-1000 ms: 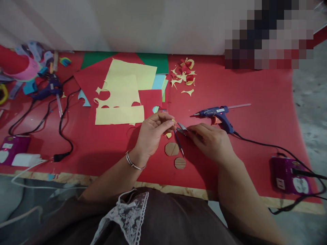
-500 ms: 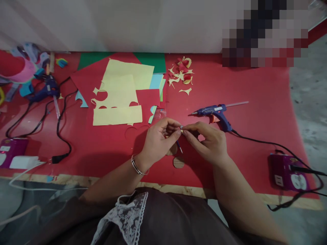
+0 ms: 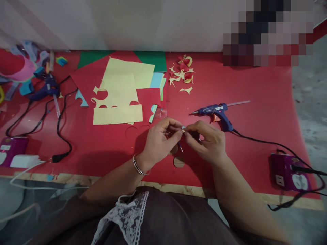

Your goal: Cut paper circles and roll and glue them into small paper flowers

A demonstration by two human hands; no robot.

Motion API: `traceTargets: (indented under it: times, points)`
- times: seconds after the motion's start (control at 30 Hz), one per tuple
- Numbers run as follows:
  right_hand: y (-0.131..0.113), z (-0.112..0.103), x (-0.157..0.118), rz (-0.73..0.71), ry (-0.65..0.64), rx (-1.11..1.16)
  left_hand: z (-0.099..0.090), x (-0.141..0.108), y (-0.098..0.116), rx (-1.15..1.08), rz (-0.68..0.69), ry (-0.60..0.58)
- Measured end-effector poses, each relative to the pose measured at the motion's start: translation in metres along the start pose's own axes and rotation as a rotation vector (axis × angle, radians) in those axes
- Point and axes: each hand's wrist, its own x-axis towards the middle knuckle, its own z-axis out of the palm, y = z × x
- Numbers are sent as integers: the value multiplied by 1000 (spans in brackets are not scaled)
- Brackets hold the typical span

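Note:
My left hand [image 3: 162, 140] and my right hand [image 3: 208, 141] meet above the red tabletop, fingertips pinched together. Between them is a small pale piece [image 3: 183, 130], mostly covered by the fingers; its kind cannot be made out. Below the fingertips a thin blue pen-like stick [image 3: 180, 147] with a metal tip points down; whether a hand holds it or it lies on the table is unclear. Under my hands lies a round wooden disc [image 3: 178, 162], with another partly hidden behind my left hand. Beyond my right hand rests a blue glue gun [image 3: 214, 110] with a clear stick in its back.
Yellow felt sheets [image 3: 117, 114] with cut-out holes lie left, over red and green sheets. Scraps [image 3: 185, 71] are heaped at the back. A second glue gun [image 3: 47, 88] lies far left. Purple power boxes [image 3: 288, 172] with cords stand at both sides.
Both hands stay together in nearly the same place, with the fingertips shifted slightly. A bit more of the small pale piece shows between them. The view has moved slightly.

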Motion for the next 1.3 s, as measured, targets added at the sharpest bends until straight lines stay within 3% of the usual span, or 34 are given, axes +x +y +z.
traceTargets:
  times: [0.33,0.53,0.63,0.77,0.97,1.3]
  points:
    - [0,4,0,74,62,22,-1,5,1,-153,-96,25]
    - [2,5,0,108,76,5,-4,8,-4,-101,-94,6]
    - [5,6,0,150,69,10,-10,10,-3,-3,-40,6]
    - [9,7,-1,209,21,22,-28,17,1,287,17,37]
    - [17,9,-4,264,-122,17,-47,22,3,677,17,-220]
    - [23,10,-8,278,-171,-59,-44,21,-2,747,17,-230]
